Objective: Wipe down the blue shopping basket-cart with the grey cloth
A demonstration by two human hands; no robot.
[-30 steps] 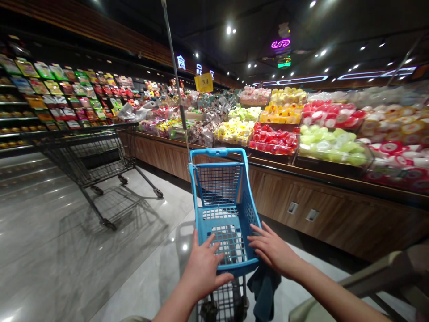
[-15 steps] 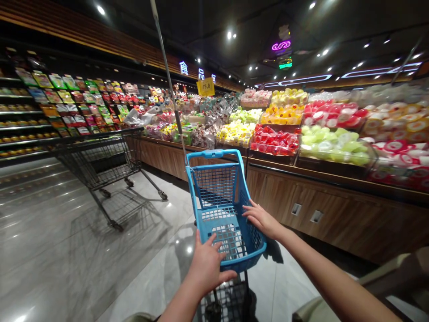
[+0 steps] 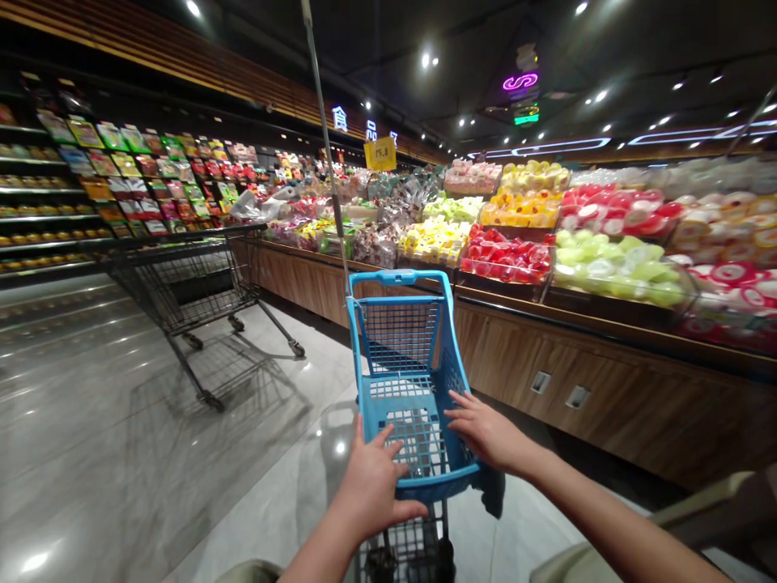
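Note:
A small blue plastic shopping cart (image 3: 401,279) stands in front of me, its basket bare inside, with a tall thin pole (image 3: 331,154) rising from its left rear side. My left hand (image 3: 375,478) is over the basket's near left corner, fingers spread and thumb stretched to the right. Whether it touches the rim I cannot tell. At the basket's right side is my right hand (image 3: 486,429), its fingers extended over the side wall near the front corner. Neither hand is closed around anything.
A dark metal shopping cart (image 3: 200,283) stands on the shiny floor (image 3: 121,453) to the left. A wood-fronted counter (image 3: 515,348) with colourful packaged goods, including red packs (image 3: 505,255), runs along the right and back. Stocked shelves (image 3: 139,166) line the left wall.
My right hand has moved down along the basket's right side toward its near corner. The left hand stays spread at the left corner. The view has shifted slightly.

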